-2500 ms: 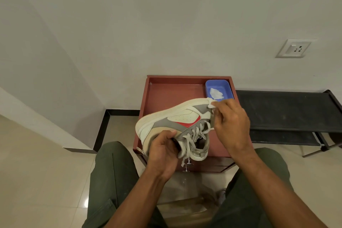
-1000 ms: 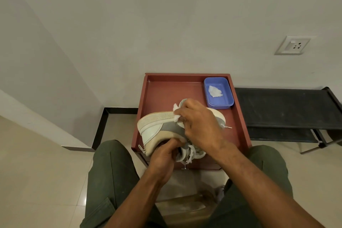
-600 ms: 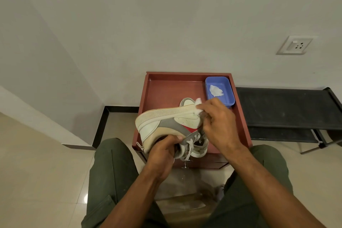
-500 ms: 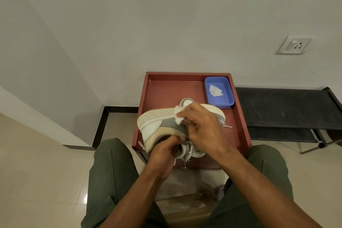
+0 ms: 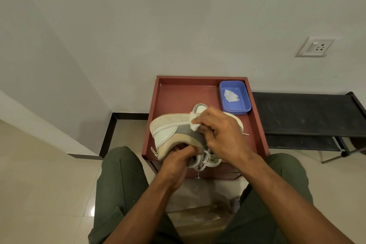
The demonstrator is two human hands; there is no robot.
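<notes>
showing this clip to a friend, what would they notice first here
The grey-and-white sneaker, held on its side over the red-brown cabinet top by the left hand, draws the eye first. The right hand pinches a white wipe against it by the sole. At the top's far right corner sits a blue tray with another crumpled wipe.

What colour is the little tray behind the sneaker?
The plastic tray is blue; the head view shows it best.
</notes>
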